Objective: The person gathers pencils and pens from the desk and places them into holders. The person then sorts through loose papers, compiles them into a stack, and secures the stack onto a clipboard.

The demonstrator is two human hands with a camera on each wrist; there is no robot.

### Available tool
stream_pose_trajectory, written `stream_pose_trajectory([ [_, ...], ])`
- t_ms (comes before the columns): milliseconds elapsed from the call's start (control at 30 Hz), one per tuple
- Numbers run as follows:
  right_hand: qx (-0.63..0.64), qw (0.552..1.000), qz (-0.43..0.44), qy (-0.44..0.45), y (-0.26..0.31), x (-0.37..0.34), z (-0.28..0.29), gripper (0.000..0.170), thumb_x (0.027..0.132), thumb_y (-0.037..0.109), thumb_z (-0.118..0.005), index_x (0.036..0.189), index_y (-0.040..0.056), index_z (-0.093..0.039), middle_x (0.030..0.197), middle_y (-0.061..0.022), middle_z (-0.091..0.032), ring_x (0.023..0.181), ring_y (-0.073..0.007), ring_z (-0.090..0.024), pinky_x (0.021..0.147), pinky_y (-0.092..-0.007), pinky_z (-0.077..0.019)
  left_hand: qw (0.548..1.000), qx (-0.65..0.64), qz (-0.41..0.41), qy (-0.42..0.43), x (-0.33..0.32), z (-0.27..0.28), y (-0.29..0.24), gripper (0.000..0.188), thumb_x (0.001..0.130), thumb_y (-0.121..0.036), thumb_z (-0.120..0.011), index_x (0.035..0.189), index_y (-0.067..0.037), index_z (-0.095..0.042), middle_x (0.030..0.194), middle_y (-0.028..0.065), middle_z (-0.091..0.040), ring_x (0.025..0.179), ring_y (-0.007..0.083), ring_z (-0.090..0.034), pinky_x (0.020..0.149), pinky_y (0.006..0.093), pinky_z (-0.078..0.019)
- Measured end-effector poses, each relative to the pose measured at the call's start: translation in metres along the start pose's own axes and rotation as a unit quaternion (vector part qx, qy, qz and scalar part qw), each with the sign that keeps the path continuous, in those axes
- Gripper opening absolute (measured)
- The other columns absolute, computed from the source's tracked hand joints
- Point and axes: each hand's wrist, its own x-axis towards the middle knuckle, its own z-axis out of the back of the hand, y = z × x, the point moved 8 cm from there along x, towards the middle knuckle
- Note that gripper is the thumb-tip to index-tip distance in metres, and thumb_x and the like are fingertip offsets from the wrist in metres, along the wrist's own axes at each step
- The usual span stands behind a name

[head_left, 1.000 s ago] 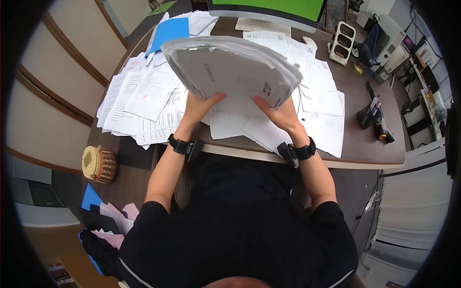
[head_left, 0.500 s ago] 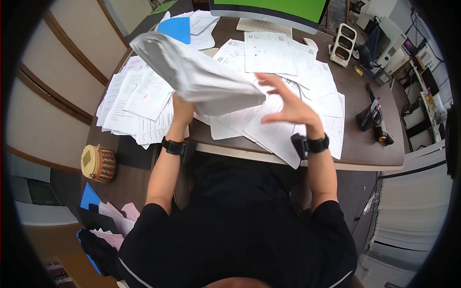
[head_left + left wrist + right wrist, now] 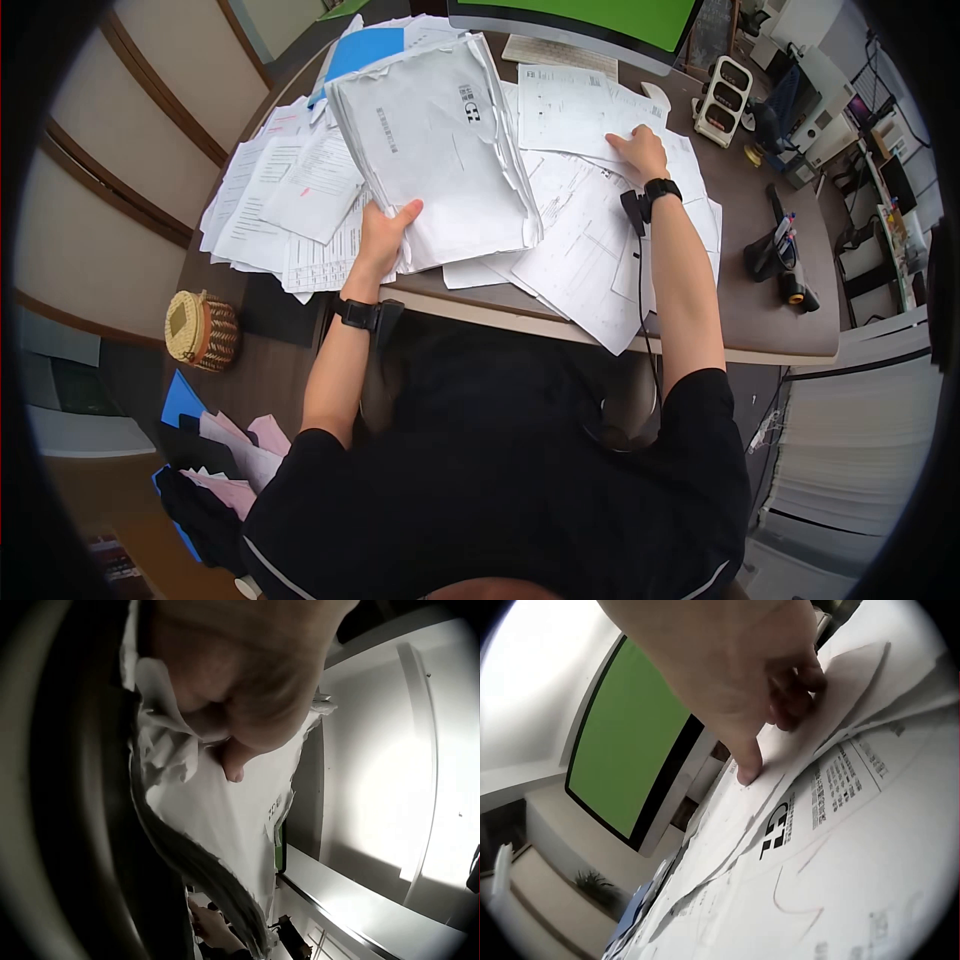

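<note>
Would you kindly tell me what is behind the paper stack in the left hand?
In the head view, behind the paper stack, a blue folder shows at its upper left and loose sheets past its right; whatever its middle covers cannot be seen.

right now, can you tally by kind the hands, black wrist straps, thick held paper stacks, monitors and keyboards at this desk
Hands, left hand and right hand: 2
Black wrist straps: 2
Thick paper stack, in the left hand: 1
Monitor: 1
Keyboard: 1
Total: 7
</note>
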Motion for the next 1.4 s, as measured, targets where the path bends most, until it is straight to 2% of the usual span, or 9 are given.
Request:
stream_pose_trajectory([
  [200,0.045,0.998,0.036,0.005,-0.003,0.02,-0.011,0.057,0.068,0.046,-0.075,0.095,-0.0025,-0.062,0.1,-0.0206,-0.066,0.094,-0.0329,-0.064,0.08,-0.0394,-0.0506,1.0,-0.006,-0.011,-0.007,0.001,0.002,0.002,0.045,0.083,-0.009,-0.067,0.117,0.014,-0.048,0.109,0.0176,-0.06,0.095,0.0216,-0.06,0.083,0.0309,-0.049],
  [267,0.062,0.99,0.052,0.119,0.001,0.027,-0.027,0.054,0.069,0.046,-0.074,0.09,-0.0025,-0.065,0.093,-0.0187,-0.068,0.087,-0.032,-0.066,0.077,-0.0374,-0.0516,1.0,-0.017,-0.02,-0.015,0.001,-0.001,-0.002,0.045,0.083,-0.009,-0.067,0.116,0.014,-0.048,0.108,0.0177,-0.06,0.095,0.0216,-0.06,0.083,0.031,-0.049],
  [400,0.07,0.988,-0.093,0.099,0.005,0.008,0.001,0.061,0.07,0.054,-0.071,0.093,-0.0018,-0.067,0.094,-0.0158,-0.069,0.087,-0.0299,-0.067,0.076,-0.0358,-0.0519,1.0,-0.002,-0.004,-0.011,0.002,0.005,0.007,0.046,0.082,-0.009,-0.068,0.117,0.013,-0.048,0.109,0.0179,-0.06,0.095,0.0217,-0.06,0.084,0.0316,-0.0486],
  [633,-0.047,0.994,-0.061,0.074,0.019,0.0,-0.003,0.066,0.067,0.055,-0.074,0.101,-0.0014,-0.065,0.103,-0.016,-0.067,0.097,-0.0282,-0.065,0.079,-0.0363,-0.0513,0.999,-0.027,-0.019,-0.008,0.001,0.002,0.004,0.046,0.082,-0.009,-0.068,0.117,0.013,-0.048,0.11,0.0177,-0.06,0.095,0.0222,-0.06,0.084,0.0317,-0.0485],
  [900,0.021,0.986,-0.096,0.132,0.019,-0.001,-0.004,0.056,0.065,0.057,-0.075,0.079,0.0035,-0.068,0.077,-0.0108,-0.068,0.07,-0.0242,-0.067,0.066,-0.0343,-0.0509,0.999,-0.027,-0.021,-0.023,0.0,0.002,0.0,0.046,0.082,-0.009,-0.067,0.117,0.014,-0.048,0.109,0.0179,-0.06,0.095,0.0219,-0.06,0.084,0.0314,-0.0487],
  [1033,-0.089,0.995,-0.027,0.029,0.034,-0.014,-0.001,0.066,0.063,0.064,-0.072,0.091,0.0037,-0.069,0.091,-0.0126,-0.07,0.08,-0.0253,-0.068,0.07,-0.0331,-0.0525,1.0,-0.007,-0.01,-0.013,0.0,0.003,0.004,0.047,0.082,-0.009,-0.068,0.118,0.014,-0.047,0.11,0.018,-0.06,0.096,0.0221,-0.059,0.084,0.0316,-0.0487],
  [1167,-0.052,0.992,-0.041,0.103,0.038,-0.018,-0.003,0.065,0.064,0.06,-0.075,0.096,0.0028,-0.068,0.101,-0.0144,-0.068,0.089,-0.0274,-0.067,0.076,-0.0342,-0.0526,1.0,-0.011,-0.007,-0.024,-0.001,0.006,0.004,0.045,0.082,-0.009,-0.068,0.116,0.013,-0.048,0.109,0.0178,-0.06,0.094,0.0219,-0.06,0.083,0.0316,-0.0491],
  [1200,-0.034,0.992,-0.029,0.116,0.038,-0.016,-0.005,0.071,0.065,0.056,-0.075,0.101,-0.0048,-0.064,0.1,-0.0206,-0.067,0.089,-0.0321,-0.066,0.078,-0.038,-0.0521,1.0,0.005,0.005,-0.014,-0.001,0.004,0.005,0.046,0.082,-0.009,-0.068,0.117,0.013,-0.048,0.109,0.0178,-0.06,0.095,0.022,-0.06,0.083,0.0315,-0.0489],
  [1400,0.021,0.999,-0.043,0.018,0.033,-0.011,0.001,0.047,0.063,0.03,-0.085,0.089,-0.0018,-0.063,0.088,-0.0177,-0.069,0.078,-0.0263,-0.069,0.069,-0.0345,-0.0545,1.0,-0.005,-0.006,-0.013,-0.001,0.004,0.004,0.045,0.081,-0.009,-0.069,0.116,0.013,-0.049,0.109,0.0176,-0.061,0.096,0.0218,-0.06,0.084,0.0313,-0.0486],
])
